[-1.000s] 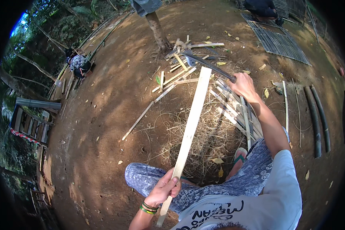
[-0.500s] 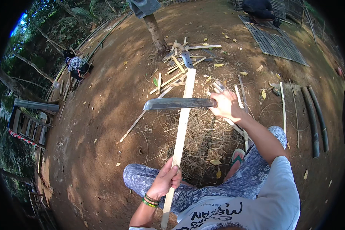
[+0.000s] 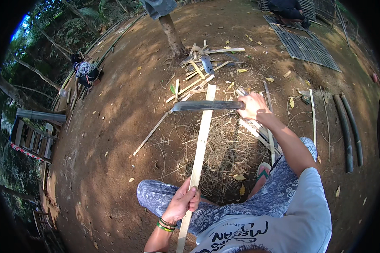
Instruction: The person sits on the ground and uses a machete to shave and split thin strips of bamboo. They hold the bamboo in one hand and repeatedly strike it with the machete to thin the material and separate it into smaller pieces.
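- Right hand (image 3: pixel 252 106) wrapped around the handle of a machete (image 3: pixel 207 106), whose blade points to the left.
- Left hand (image 3: pixel 183 201) clamped on the lower part of a pale bamboo strip (image 3: pixel 202 143), thumb on top; green and yellow bracelets (image 3: pixel 166 225) circle that wrist.
- This strip slants up and slightly right from the lower edge, past the left knee, its far end out in front of the legs.
- Machete blade lies across the strip near that far end; whether they touch, I cannot tell.
- Curly fibre shavings (image 3: pixel 215 158) cover the ground between the legs, with more pale strips (image 3: pixel 254 130) beneath the right forearm.
- Beyond, a loose pile of cut strips (image 3: pixel 194 86) lies near a tree trunk (image 3: pixel 171 33), a broad metal blade (image 3: pixel 207 65) among them.
- Off to the right, two dark poles (image 3: pixel 343 133) lie side by side; farther away, a person (image 3: pixel 285 7) crouches at a slatted panel (image 3: pixel 308 48).
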The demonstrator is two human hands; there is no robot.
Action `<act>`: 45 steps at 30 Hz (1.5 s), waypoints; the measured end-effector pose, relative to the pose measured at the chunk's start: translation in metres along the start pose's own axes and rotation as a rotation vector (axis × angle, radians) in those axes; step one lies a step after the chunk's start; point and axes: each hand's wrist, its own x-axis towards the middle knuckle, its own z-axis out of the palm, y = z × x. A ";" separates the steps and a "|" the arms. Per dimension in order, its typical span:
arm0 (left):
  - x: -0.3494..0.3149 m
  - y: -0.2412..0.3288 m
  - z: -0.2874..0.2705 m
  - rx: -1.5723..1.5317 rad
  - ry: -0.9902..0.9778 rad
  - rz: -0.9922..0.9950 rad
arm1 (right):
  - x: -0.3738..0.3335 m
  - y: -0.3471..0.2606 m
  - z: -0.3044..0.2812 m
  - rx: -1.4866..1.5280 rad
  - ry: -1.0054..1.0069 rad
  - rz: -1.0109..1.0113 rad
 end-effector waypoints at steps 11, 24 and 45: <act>-0.054 -0.021 -0.012 0.091 -0.022 -0.017 | 0.018 0.090 -0.008 0.058 0.097 0.500; -0.010 -0.025 -0.014 -0.043 0.046 -0.039 | -0.033 -0.061 0.010 0.089 0.032 -0.147; -0.019 -0.029 0.001 -0.055 0.043 -0.049 | -0.012 -0.027 0.015 0.022 0.016 -0.038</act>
